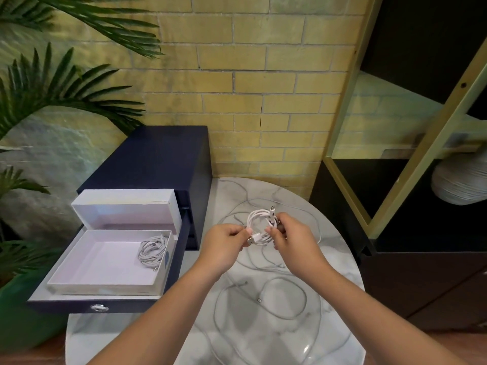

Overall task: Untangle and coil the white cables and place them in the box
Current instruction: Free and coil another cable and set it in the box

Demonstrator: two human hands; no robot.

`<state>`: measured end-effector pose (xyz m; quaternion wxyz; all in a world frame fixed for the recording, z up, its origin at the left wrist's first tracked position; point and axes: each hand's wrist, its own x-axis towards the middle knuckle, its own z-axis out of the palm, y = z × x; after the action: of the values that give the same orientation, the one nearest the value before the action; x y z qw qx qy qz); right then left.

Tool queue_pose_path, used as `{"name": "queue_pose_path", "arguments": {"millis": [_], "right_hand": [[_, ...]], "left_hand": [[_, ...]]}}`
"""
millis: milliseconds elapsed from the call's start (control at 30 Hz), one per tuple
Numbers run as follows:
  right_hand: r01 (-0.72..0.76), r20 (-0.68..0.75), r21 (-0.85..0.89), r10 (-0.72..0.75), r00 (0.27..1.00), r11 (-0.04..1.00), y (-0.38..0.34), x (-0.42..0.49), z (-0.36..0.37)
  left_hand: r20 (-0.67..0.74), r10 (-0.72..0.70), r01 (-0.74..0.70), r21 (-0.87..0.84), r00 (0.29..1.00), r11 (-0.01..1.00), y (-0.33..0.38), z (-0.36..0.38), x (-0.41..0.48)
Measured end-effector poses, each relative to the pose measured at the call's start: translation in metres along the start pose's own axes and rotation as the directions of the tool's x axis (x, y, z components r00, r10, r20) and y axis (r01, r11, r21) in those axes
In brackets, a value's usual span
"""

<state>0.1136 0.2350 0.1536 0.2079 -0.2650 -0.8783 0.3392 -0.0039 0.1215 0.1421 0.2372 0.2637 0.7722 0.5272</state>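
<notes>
The left grip pinches the USB plug of a white coiled cable, thumb and fingers closed on it. The right grip curls round the coil's other side and holds it above the round marble desk. Under the hands, loose white cables sprawl in overlapping loops across the desk; their number cannot be told. To the left, an open dark blue drawer carries the white box, its lid propped upright just behind. One bundled cable lies in the box's right corner, so two coils show. Palm fronds stand far left, a black shelf unit right.
</notes>
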Motion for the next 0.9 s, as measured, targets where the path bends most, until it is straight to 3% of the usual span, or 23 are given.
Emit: {"name": "queue_pose_path", "arguments": {"millis": [267,367,433,533,600,733,900], "right_hand": [[0.047,0.025,-0.040,-0.046,0.999,0.998,-0.0009,0.0006,-0.0010],[0.052,0.064,0.031,-0.054,0.996,0.998,-0.0029,-0.0005,-0.0010],[-0.005,0.111,0.172,-0.014,0.994,0.985,-0.0042,-0.0011,-0.0021],[-0.187,0.230,0.514,0.076,0.970,0.837,-0.0038,-0.0020,-0.0044],[-0.270,0.284,0.643,0.104,0.953,0.717,-0.0036,-0.0030,-0.0058],[-0.339,0.340,0.756,0.106,0.934,0.559,-0.0047,-0.0034,-0.0058],[-0.394,0.358,0.801,0.166,0.919,0.452,-0.0042,0.0018,-0.0050]], "left_hand": [[0.022,0.050,-0.053,0.162,0.999,0.985,0.0057,0.0019,-0.0038],[0.002,0.069,-0.068,0.237,0.998,0.969,0.0059,0.0004,-0.0027],[0.014,0.076,-0.077,0.287,0.997,0.955,0.0059,-0.0004,-0.0021],[0.049,0.079,-0.091,0.323,0.996,0.942,0.0079,-0.0013,-0.0025],[0.105,0.071,-0.102,0.336,0.992,0.936,0.0074,-0.0014,-0.0021],[0.197,0.048,-0.115,0.344,0.979,0.932,0.0040,0.0003,-0.0005],[0.245,0.042,-0.127,0.343,0.969,0.931,0.0000,-0.0003,0.0028]]}}
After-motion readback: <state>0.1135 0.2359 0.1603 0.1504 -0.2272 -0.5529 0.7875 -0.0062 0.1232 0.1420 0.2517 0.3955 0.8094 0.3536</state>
